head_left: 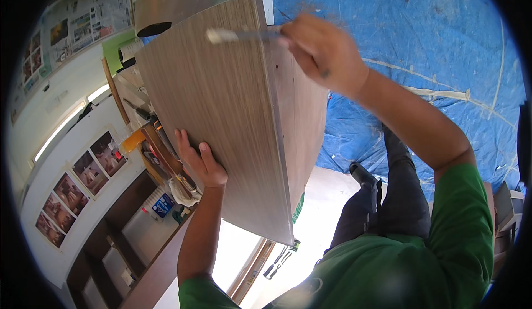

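A large panel with brown-grey wood grain (227, 93) fills the middle of the view, the top of a box-like piece with a plain wooden side (302, 115) toward my right. My left hand (204, 164) lies on the panel's left part, fingers spread and flat, holding nothing. Above the panel's far right edge, my right hand (321, 49) is closed round the handle of a paintbrush (224, 36). The pale bristles point left over the panel; motion blurs the brush, so I cannot tell whether they touch it.
Blue sheeting (421, 26) covers the floor at the far right. Hand tools (160, 137) and an orange-handled item crowd the panel's left edge. A brown wide roll (166, 10) stands beyond it. Shelving (111, 248) is at lower left, cartons (507, 206) at far right.
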A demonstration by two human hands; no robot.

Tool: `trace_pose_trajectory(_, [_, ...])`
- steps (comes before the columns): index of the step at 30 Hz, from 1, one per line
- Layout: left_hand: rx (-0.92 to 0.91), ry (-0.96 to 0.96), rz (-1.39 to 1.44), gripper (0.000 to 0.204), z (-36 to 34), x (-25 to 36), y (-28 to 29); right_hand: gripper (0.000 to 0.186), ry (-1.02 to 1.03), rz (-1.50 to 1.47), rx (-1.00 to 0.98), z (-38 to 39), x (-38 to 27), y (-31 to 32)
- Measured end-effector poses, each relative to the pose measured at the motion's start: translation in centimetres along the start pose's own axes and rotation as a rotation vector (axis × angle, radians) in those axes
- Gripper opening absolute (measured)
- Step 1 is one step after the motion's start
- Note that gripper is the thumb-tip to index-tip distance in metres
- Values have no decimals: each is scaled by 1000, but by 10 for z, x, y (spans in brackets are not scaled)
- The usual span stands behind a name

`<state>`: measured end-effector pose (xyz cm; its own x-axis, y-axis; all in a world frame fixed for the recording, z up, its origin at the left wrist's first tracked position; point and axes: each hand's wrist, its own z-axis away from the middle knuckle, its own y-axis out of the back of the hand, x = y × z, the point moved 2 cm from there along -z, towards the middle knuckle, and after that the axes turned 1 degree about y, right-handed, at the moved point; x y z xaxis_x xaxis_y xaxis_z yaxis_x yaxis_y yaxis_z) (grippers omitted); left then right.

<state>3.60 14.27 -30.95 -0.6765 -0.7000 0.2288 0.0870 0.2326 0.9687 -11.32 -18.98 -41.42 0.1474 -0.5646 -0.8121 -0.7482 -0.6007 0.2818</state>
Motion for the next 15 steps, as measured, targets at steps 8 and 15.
trace_pose_trajectory(8, [-6,27,-6,59,-4,9,1,24,57,-182,-511,137,-87,0])
trace_pose_trajectory(15, [14,47,-12,60,-1,3,-1,8,-318,7,-87,-14,-19,19])
